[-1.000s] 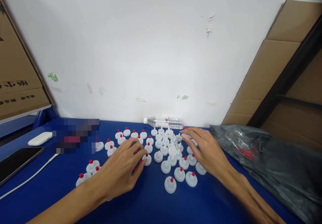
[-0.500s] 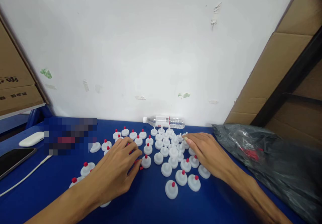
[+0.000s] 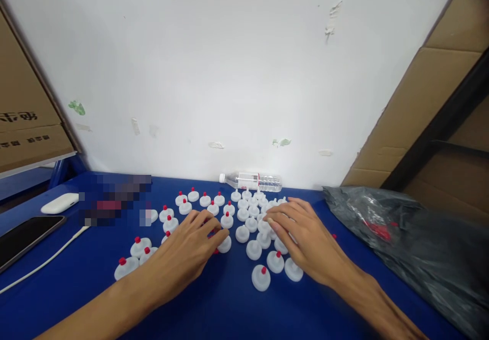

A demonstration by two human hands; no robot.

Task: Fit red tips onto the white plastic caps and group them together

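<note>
White funnel-shaped plastic lids (image 3: 254, 250) with narrow spouts are spread over a blue table (image 3: 214, 304). Many on the left carry small red tips, such as one lid (image 3: 185, 206). My left hand (image 3: 196, 238) is low among them, its fingers bent inward and the fingertips against a lid (image 3: 225, 244) whose top they cover. Small red pieces (image 3: 216, 252) show beneath these fingers; what they grip is hidden. Over the cluster of bare lids, my right hand (image 3: 303, 233) reaches left with fingers stretched, thumb and forefinger a little apart above the spouts.
A clear plastic bottle (image 3: 250, 181) lies along the white wall. To the left are a phone (image 3: 30, 238), a white case (image 3: 60, 203) and a white cable (image 3: 53, 256). A dark plastic bag (image 3: 412, 248) covers the right side, below cardboard (image 3: 405, 110).
My right hand has moved left, further over the bare lids. My left hand has shifted slightly right and now covers the red tip of a lid. The view has shifted slightly.
</note>
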